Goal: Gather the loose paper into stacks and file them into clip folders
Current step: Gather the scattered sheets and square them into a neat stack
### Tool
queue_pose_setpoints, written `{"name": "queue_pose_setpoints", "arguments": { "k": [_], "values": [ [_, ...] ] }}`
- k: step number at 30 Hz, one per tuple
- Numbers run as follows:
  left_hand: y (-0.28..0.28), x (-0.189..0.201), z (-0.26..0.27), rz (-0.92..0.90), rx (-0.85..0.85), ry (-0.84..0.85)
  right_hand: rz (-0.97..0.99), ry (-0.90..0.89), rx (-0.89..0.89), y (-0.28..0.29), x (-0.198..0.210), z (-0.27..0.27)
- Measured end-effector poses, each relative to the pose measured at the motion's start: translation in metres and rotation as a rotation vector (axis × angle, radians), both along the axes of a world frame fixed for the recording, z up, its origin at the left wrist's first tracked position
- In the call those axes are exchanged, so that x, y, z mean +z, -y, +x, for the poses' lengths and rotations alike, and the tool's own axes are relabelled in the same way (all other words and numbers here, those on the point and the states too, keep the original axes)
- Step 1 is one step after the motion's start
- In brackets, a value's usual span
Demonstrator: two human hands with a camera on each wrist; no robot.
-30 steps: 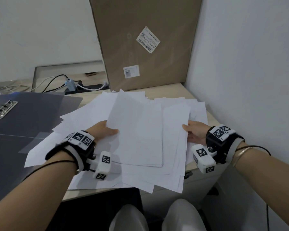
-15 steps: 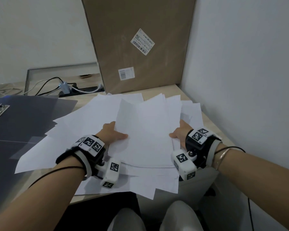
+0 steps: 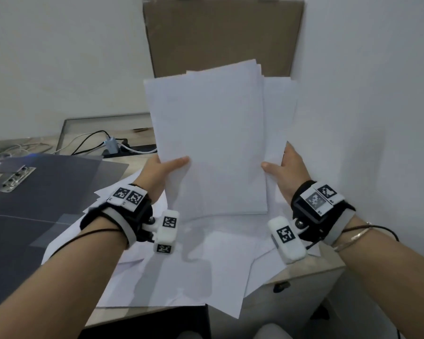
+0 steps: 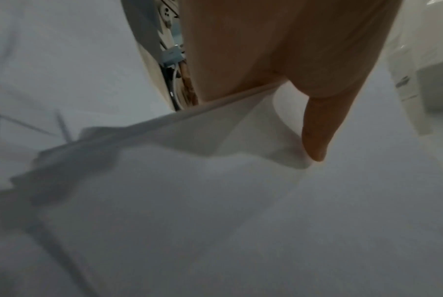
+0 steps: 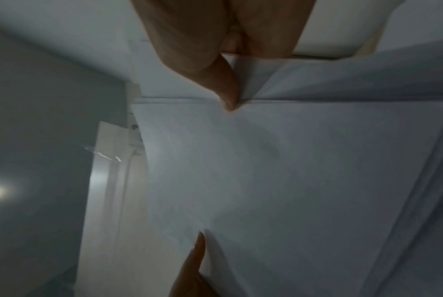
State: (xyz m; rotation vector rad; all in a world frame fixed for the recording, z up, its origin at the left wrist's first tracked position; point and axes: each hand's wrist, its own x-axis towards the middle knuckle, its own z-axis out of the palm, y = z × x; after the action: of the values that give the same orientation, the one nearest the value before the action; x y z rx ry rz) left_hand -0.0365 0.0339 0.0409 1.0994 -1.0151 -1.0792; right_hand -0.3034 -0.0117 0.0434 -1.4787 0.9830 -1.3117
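A bundle of white sheets stands upright above the desk, its bottom edge near the loose paper still spread below. My left hand grips the bundle's left edge, thumb on the front. My right hand grips its right edge the same way. The sheets are unevenly aligned; some stick out at the right and top. In the left wrist view the thumb presses on paper. In the right wrist view a thumb pinches the sheets. Dark clip folders lie open at the left, metal clips showing.
A large cardboard box leans against the wall behind the bundle. A power strip with cables lies at the back. The white wall is close on the right. The desk's front edge runs under the loose sheets.
Both hands closed in on the sheets, gathered them and lifted the bundle off the desk into an upright position. The view tilted up with it.
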Motion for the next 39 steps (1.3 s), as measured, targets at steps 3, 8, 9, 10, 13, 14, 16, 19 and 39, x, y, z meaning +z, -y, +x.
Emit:
{"name": "queue_pose_setpoints", "arguments": {
  "k": [3,8,9,10,13,14,16,19,39],
  "values": [
    [0.004,0.009,0.004,-0.043,0.007,-0.007,0.061,0.118,0.078,0.007,0.007,0.005],
    [-0.003,-0.012,0.005,0.0,-0.087,0.025,0.221,0.149,0.135,0.009,-0.012,0.015],
    [-0.004,-0.012,0.004,-0.011,-0.101,0.034,0.225,0.153,0.115,0.01,-0.014,0.016],
    [-0.004,-0.011,0.002,-0.026,-0.105,0.04,0.227,0.158,0.104,0.012,-0.014,0.017],
    [0.0,0.001,-0.004,-0.043,-0.098,0.071,0.211,0.169,0.094,0.017,-0.01,0.021],
    [0.002,0.005,-0.005,-0.038,-0.089,0.077,0.199,0.16,0.091,0.017,-0.008,0.023],
    [0.005,0.008,-0.006,-0.015,-0.075,0.078,0.193,0.132,0.084,0.018,-0.008,0.025],
    [0.007,0.0,-0.002,0.051,-0.073,0.05,0.248,0.057,0.096,0.017,-0.017,0.023],
    [0.004,-0.057,-0.013,0.291,0.181,0.075,0.432,-0.56,0.215,0.009,-0.079,0.012]
  ]
}}
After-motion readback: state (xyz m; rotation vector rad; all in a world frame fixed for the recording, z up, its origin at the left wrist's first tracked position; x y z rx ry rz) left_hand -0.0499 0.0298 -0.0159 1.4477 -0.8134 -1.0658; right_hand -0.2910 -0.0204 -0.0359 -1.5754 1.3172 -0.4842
